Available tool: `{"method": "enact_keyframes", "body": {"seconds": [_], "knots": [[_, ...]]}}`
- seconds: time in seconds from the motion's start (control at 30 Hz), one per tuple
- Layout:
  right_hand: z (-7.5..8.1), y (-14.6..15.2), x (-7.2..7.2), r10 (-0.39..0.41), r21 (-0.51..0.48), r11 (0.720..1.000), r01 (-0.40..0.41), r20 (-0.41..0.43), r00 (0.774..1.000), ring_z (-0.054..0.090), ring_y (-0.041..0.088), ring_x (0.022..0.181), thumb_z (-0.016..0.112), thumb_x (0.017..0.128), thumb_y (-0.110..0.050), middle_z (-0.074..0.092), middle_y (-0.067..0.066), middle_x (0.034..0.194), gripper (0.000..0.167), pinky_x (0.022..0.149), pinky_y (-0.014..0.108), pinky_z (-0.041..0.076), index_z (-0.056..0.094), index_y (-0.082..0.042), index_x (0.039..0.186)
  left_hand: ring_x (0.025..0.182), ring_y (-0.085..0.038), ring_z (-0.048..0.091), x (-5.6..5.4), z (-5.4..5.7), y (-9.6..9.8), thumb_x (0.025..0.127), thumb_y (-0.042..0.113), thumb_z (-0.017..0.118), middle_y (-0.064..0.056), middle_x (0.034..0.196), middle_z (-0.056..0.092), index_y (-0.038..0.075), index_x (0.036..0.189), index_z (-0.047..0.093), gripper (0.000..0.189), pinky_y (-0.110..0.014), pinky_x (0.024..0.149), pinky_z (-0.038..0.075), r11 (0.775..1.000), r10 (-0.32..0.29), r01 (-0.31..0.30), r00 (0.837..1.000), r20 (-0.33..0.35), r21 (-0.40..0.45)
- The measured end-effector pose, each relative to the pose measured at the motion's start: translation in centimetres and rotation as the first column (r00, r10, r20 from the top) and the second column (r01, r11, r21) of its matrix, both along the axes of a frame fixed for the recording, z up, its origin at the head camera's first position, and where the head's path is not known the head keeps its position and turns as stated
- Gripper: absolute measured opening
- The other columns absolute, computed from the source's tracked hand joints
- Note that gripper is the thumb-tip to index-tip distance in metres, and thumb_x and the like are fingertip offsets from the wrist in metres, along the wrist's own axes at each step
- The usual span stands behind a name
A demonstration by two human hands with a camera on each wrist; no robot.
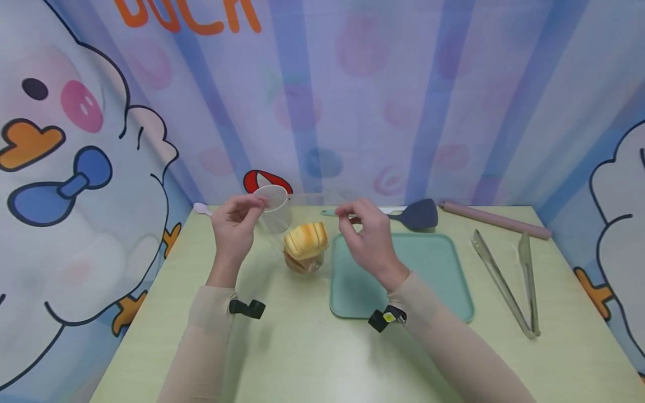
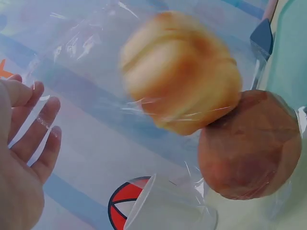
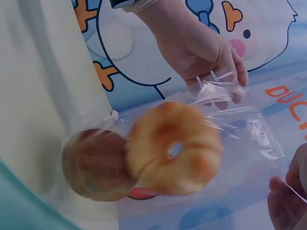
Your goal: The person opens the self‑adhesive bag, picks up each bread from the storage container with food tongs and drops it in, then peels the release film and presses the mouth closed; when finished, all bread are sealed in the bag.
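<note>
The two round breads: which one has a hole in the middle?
The golden ring-shaped bread, uppermost in the head view; the dark brown round bread below it shows no hole.

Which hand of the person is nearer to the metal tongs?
The right hand. In the head view, it is left of the metal tongs, overlapping the teal tray; the left hand is farther left, beside the clear cup.

A studio-like set: table [image 1: 297, 347], cartoon duck backdrop [image 1: 363, 106], tongs [image 1: 504, 288], spatula [image 1: 419, 214], tray [image 1: 423, 274].
</note>
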State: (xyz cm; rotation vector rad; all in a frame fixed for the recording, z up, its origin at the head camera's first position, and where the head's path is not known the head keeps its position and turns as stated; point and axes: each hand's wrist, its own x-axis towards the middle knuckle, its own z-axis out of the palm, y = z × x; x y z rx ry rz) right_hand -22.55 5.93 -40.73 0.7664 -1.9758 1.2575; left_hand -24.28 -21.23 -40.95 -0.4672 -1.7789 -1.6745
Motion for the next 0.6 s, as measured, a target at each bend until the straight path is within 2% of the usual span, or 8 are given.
{"method": "enact_keyframes", "body": {"seconds": [0.1, 0.33, 0.37, 0.47, 0.53, 0.6], "knots": [[0.3, -0.2, -0.1, 0.010, 0.010, 1.000, -0.010, -0.023, 1.000, 0.068, 0.022, 0.087, 0.057, 0.097, 0.007, 0.070, 0.009, 0.093, 0.018, 0.075, 0.032, 0.062, 0.071, -0.004, 0.097, 0.098, -0.013, 0.073, 0.0, -0.1, 0.0, 0.096, -0.013, 0.065, 0.007, 0.100, 0.077, -0.013, 0.095, 0.071, 0.005, -0.025, 0.090, 0.060, 1.000, -0.016, 0.016, 0.999, -0.029, -0.011], [0.8, 0.2, -0.3, -0.004, 0.010, 1.000, 0.005, -0.055, 0.999, 0.070, 0.024, 0.086, 0.056, 0.096, 0.007, 0.071, 0.012, 0.094, 0.018, 0.075, 0.033, 0.063, 0.071, -0.003, 0.098, 0.101, -0.012, 0.071, 0.4, 0.2, -0.1, 0.095, -0.020, 0.061, 0.009, 0.100, 0.076, -0.017, 0.094, 0.071, 0.010, -0.023, 0.091, 0.059, 1.000, 0.007, -0.007, 0.999, -0.053, 0.004], [0.9, 0.3, -0.3, -0.006, 0.009, 1.000, 0.007, -0.057, 0.998, 0.071, 0.025, 0.086, 0.057, 0.096, 0.007, 0.071, 0.013, 0.095, 0.017, 0.075, 0.034, 0.063, 0.071, -0.003, 0.099, 0.100, -0.013, 0.071, 0.2, 0.0, -0.3, 0.095, -0.019, 0.061, 0.008, 0.100, 0.076, -0.016, 0.094, 0.071, 0.011, -0.024, 0.090, 0.059, 1.000, 0.009, -0.008, 0.999, -0.051, 0.003], [1.2, 0.6, -0.5, 0.008, -0.003, 1.000, -0.008, -0.044, 0.999, 0.072, 0.025, 0.087, 0.057, 0.098, 0.006, 0.071, 0.014, 0.095, 0.015, 0.076, 0.035, 0.064, 0.070, -0.002, 0.100, 0.093, -0.015, 0.073, 0.6, 0.2, -0.5, 0.098, -0.012, 0.063, 0.002, 0.101, 0.077, -0.011, 0.100, 0.072, 0.009, -0.025, 0.086, 0.061, 1.000, 0.010, -0.010, 1.000, -0.024, 0.015], [1.3, 0.7, -0.6, 0.018, -0.020, 1.000, -0.019, -0.029, 0.999, 0.072, 0.024, 0.087, 0.057, 0.099, 0.006, 0.071, 0.013, 0.096, 0.014, 0.076, 0.036, 0.064, 0.069, -0.002, 0.100, 0.090, -0.017, 0.074, 0.9, 0.2, -0.6, 0.100, -0.006, 0.065, -0.003, 0.103, 0.079, -0.007, 0.107, 0.067, 0.008, -0.027, 0.086, 0.062, 0.999, 0.003, -0.003, 1.000, 0.000, 0.049], [1.3, 0.7, -0.6, 0.030, -0.034, 0.999, -0.030, -0.015, 0.999, 0.073, 0.024, 0.088, 0.058, 0.099, 0.006, 0.070, 0.012, 0.096, 0.013, 0.076, 0.036, 0.065, 0.067, -0.003, 0.100, 0.087, -0.020, 0.075, 1.2, 0.3, -0.8, 0.101, -0.002, 0.067, -0.007, 0.104, 0.079, 0.000, 0.115, 0.061, 0.015, -0.029, 0.085, 0.063, 0.995, -0.015, 0.014, 1.000, 0.017, 0.095]]}}
